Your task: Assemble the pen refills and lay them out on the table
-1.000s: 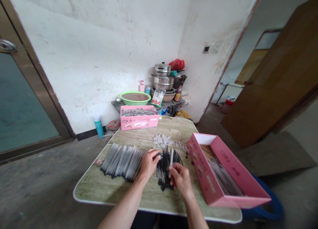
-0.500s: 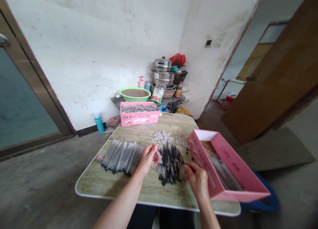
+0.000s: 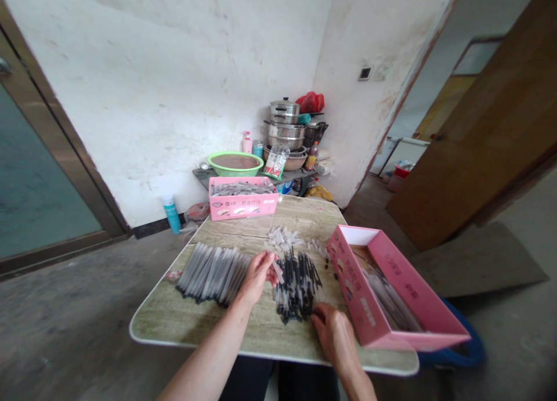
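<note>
My left hand (image 3: 260, 273) is closed in a pinch on a small translucent plastic tube (image 3: 277, 271), above the near pile. Below and right of it lies a bunch of thin black sticks (image 3: 298, 285), some with clear sections. My right hand (image 3: 333, 328) rests low at the bunch's near right end, thumb and finger pressed together at the black end of one stick. Left of my left hand lies a row of translucent tubes with black ends (image 3: 213, 273). Small translucent caps (image 3: 282, 238) are heaped beyond the bunch.
A pink box (image 3: 242, 208) full of tubes stands at the table's (image 3: 174, 325) far edge. Another open pink box (image 3: 365, 308) lies at the right, holding long translucent tubes. Behind are a green basin (image 3: 235, 170) and stacked pots (image 3: 285, 134) against the wall.
My right hand has moved left and down onto the near end of the stick bunch. My left hand stays almost where it was, still holding the small tube.
</note>
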{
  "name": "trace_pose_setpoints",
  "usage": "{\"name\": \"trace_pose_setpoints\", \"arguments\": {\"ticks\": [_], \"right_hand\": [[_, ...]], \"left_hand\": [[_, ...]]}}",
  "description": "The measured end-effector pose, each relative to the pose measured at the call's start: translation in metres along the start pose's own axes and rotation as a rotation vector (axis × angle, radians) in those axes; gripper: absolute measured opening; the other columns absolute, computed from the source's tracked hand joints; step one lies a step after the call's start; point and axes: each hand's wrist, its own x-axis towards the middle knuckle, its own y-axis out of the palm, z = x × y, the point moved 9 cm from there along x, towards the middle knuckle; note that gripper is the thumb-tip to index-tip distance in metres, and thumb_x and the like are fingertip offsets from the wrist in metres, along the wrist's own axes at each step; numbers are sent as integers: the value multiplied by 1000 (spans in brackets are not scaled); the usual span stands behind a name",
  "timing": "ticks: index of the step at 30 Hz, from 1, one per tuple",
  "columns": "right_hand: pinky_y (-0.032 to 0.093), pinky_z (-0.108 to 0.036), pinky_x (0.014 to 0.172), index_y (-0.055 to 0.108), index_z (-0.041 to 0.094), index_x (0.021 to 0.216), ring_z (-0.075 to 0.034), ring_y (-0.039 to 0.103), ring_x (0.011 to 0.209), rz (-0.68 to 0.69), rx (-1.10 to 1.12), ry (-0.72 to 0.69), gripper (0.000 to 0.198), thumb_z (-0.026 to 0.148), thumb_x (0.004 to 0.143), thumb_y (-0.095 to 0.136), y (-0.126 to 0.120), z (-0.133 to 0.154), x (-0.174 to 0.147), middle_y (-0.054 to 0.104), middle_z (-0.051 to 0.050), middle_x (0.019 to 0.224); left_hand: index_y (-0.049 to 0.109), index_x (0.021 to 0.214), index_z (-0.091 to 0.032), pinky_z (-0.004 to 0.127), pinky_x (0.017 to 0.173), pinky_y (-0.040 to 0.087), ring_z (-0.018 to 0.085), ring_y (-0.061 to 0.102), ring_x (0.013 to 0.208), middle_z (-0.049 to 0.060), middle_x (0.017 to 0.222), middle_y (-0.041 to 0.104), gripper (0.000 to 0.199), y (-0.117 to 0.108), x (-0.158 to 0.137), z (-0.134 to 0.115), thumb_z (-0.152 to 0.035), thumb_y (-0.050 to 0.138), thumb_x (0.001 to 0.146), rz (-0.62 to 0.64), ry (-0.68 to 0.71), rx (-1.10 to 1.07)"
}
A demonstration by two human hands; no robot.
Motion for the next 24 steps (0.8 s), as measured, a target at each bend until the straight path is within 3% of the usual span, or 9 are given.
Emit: {"name": "trace_pose_setpoints", "arguments": {"ticks": [5,9,13,24], "right_hand": [[43,-25,44,64,17,76,-17,57,48,163,501,169,20,37,74,68,10,0,-1,64,-2,57],[52,-30,56,63,15,80,-20,65,61,219,798,195,24,36,74,72,19,21,0,68,-5,70],[54,-31,55,63,16,76,-20,66,60,177,925,225,24,34,68,77,29,31,4,68,-5,69],[51,-25,44,65,14,79,-15,62,47,157,1044,221,17,26,71,75,51,26,14,66,-1,60]], "left_hand": [[55,88,-15,18,37,41,11,57,42,3,62,67,43,5,0,-1,-56,61,75,54,2,-39],[54,90,-14,19,41,45,12,60,46,6,66,68,40,9,-2,-1,-53,60,78,94,-1,-61],[55,89,-14,20,42,46,12,61,48,5,66,68,42,9,-2,-2,-53,62,76,88,-6,-86],[55,89,-14,20,43,46,13,61,49,5,66,68,41,9,-2,-1,-52,63,76,90,-12,-117]]}}
